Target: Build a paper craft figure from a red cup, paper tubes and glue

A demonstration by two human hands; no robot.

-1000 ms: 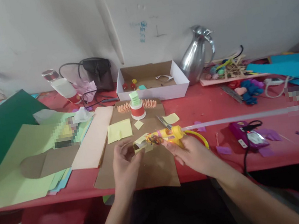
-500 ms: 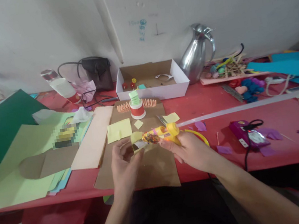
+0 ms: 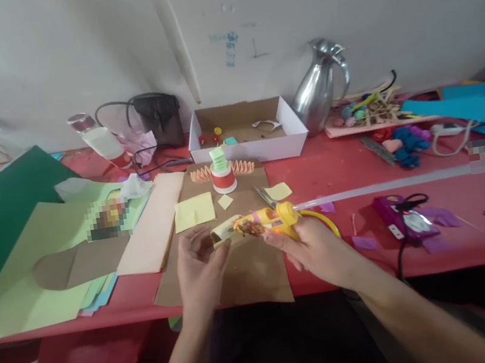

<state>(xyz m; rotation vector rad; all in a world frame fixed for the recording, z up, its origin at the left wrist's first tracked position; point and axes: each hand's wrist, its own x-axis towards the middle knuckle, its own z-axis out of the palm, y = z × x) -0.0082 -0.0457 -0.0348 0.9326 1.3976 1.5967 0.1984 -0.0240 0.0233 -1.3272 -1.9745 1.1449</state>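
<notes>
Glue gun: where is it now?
Head view, slightly right of and below centre: the glue gun is in the right hand, its front end by the curled yellow paper that the left hand holds, over the brown cardboard.

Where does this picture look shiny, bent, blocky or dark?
Head view: bright glare on the metal jug; head view: the jug and white cup lean outward, perhaps lens stretch; head view: blocky squares hide patches at left and far right; head view: top right corner goes black; head view: wall writing too soft to read.
</notes>
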